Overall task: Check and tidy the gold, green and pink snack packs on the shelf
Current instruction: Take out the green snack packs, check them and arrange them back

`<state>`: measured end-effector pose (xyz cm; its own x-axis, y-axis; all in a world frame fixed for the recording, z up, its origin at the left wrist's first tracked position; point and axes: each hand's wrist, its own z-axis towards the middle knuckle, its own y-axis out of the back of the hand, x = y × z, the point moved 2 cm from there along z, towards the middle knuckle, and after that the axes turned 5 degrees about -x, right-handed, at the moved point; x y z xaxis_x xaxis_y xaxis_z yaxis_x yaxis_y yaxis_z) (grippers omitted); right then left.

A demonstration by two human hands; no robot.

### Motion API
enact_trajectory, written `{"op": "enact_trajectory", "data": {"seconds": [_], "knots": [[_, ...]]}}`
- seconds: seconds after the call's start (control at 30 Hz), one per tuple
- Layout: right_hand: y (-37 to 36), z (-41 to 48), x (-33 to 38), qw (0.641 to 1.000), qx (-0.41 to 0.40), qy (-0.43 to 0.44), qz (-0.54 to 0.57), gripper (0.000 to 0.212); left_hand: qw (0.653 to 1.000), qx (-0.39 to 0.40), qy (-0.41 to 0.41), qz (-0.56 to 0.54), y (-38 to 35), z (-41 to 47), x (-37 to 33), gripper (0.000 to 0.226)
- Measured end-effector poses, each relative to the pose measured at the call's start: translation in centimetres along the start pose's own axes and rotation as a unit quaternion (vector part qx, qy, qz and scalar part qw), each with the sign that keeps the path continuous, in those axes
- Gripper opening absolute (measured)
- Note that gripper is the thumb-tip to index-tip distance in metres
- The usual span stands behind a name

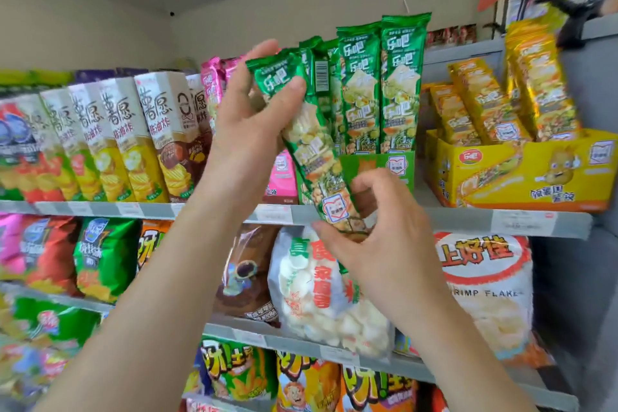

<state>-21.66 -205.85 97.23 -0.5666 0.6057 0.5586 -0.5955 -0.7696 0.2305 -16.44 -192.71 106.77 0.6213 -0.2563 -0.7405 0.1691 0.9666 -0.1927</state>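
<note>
- Currently on the greens: the left hand point(254, 110) clamps thumb and fingers on the top of one green pack point(314, 150), which is tilted at frame centre.
- The right hand point(378, 244) curls its fingers round the pack's lower end, at the shelf edge point(468, 219).
- Other green packs point(378, 84) stand upright beside it.
- The gold packs point(485, 104) lean unevenly at right and the pink packs point(212, 84) are mostly hidden; both seemingly remain to do.
</note>
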Motion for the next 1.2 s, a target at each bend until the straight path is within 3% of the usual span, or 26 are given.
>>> {"op": "enact_trajectory", "data": {"seconds": [0.2, 0.3, 0.5, 0.67, 0.73, 0.8, 0.83, 0.9, 1.03, 1.1, 1.17, 1.2], "knots": [[0.0, 0.8, 0.8, 0.998, 0.011, 0.047, -0.032, 0.049, 0.989, 0.035, -0.082, 0.116, -0.9, 0.4, -1.9, 0.022], [0.1, 2.7, 1.8, 0.995, -0.023, 0.088, -0.031, 0.069, 0.979, 0.066, -0.121, 0.148, -1.3, 0.6, -2.5, 0.014], [0.5, 6.7, 4.1, 0.983, -0.065, 0.143, -0.099, 0.108, 0.962, 0.147, -0.176, 0.148, -1.4, 2.2, -3.2, 0.011], [2.3, 9.7, 5.7, 0.988, -0.054, 0.124, -0.07, 0.109, 0.962, 0.111, -0.203, 0.144, 1.3, 7.1, -4.7, 0.027], [3.3, 11.2, 6.8, 0.989, -0.07, 0.122, -0.048, 0.095, 0.922, 0.121, -0.219, 0.296, 1.7, 9.0, -4.4, 0.045], [4.0, 12.9, 8.2, 0.986, -0.089, 0.137, -0.014, 0.081, 0.828, 0.188, -0.251, 0.465, 1.2, 10.3, -3.4, 0.062], [4.3, 13.6, 9.0, 0.983, -0.103, 0.15, -0.009, 0.077, 0.779, 0.226, -0.275, 0.517, 0.8, 10.7, -2.9, 0.068], [4.6, 15.1, 10.6, 0.975, -0.134, 0.178, -0.02, 0.074, 0.729, 0.283, -0.293, 0.55, 0.2, 11.3, -2.1, 0.069], [4.2, 17.0, 13.0, 0.961, -0.169, 0.212, -0.05, 0.067, 0.73, 0.274, -0.332, 0.531, 0.7, 12.1, -1.5, 0.033], [3.6, 17.7, 13.6, 0.958, -0.183, 0.214, -0.063, 0.063, 0.728, 0.258, -0.336, 0.539, 1.1, 12.7, -1.4, 0.005], [2.9, 18.0, 13.8, 0.952, -0.198, 0.217, -0.092, 0.06, 0.733, 0.245, -0.346, 0.532, 1.3, 12.9, -1.4, 0.042], [2.6, 18.2, 13.8, 0.949, -0.201, 0.218, -0.11, 0.058, 0.735, 0.239, -0.345, 0.532, 1.5, 13.0, -1.2, 0.047]]}}
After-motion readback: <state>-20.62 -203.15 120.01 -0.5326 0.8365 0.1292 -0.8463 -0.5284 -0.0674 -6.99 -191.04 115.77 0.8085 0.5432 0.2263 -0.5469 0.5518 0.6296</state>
